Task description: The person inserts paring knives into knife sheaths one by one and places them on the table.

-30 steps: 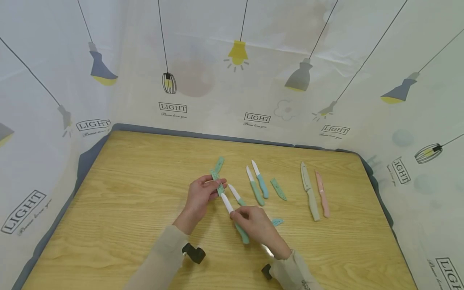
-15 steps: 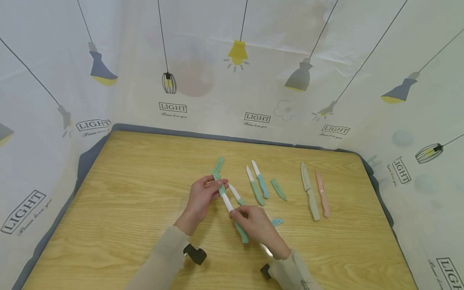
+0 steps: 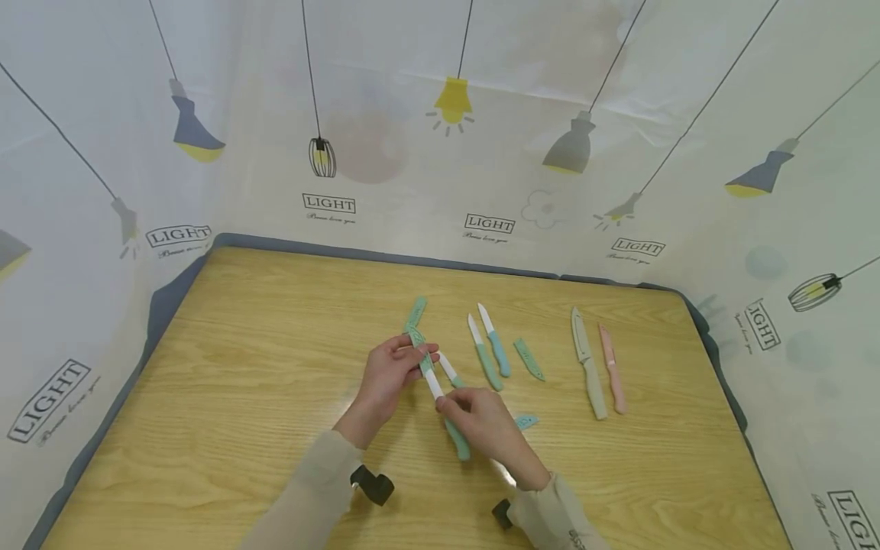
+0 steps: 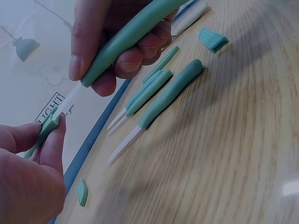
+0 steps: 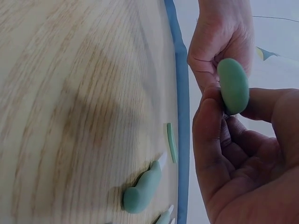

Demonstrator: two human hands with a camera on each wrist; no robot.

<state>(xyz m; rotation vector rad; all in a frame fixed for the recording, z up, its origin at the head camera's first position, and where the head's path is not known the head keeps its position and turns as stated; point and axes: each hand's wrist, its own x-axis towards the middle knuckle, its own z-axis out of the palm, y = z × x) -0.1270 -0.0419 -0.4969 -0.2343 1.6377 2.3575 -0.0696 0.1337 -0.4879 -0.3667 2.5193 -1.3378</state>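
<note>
Over a wooden table (image 3: 206, 397), a person's two hands bring a knife (image 3: 457, 441) and its green sheath (image 3: 416, 341) together at the centre of the frame. The left hand (image 3: 383, 372) pinches the sheath between thumb and fingers; the right hand (image 3: 477, 418) grips the knife by its green handle, close to the white blade (image 4: 68, 102). Part of that blade shows bare between the hands, its tip end inside the sheath's mouth; how deep it sits cannot be told.

The step in hand looks to be sheathing, and doing it well seems a matter of alignment: blade and sheath on one straight line, pressure coming from the handle, no twist at the wrist. In the left wrist view the left fingertips sit right beside the mouth, close to the edge; a hold farther back along the sheath would likely be safer. Should the blade catch, easing it out and realigning would beat forcing it.

A small knife (image 3: 448, 369), its blade bare, lies just beside the left fingers, so the knuckles would do well to avoid dipping there. Right of centre lie an uncovered green knife (image 3: 486, 355) and an uncovered blue knife (image 3: 496, 345), with a loose sheath (image 3: 528, 359) near them. At the right of the frame, a large knife (image 3: 588, 367) lies alongside a pink knife (image 3: 611, 370).
</note>
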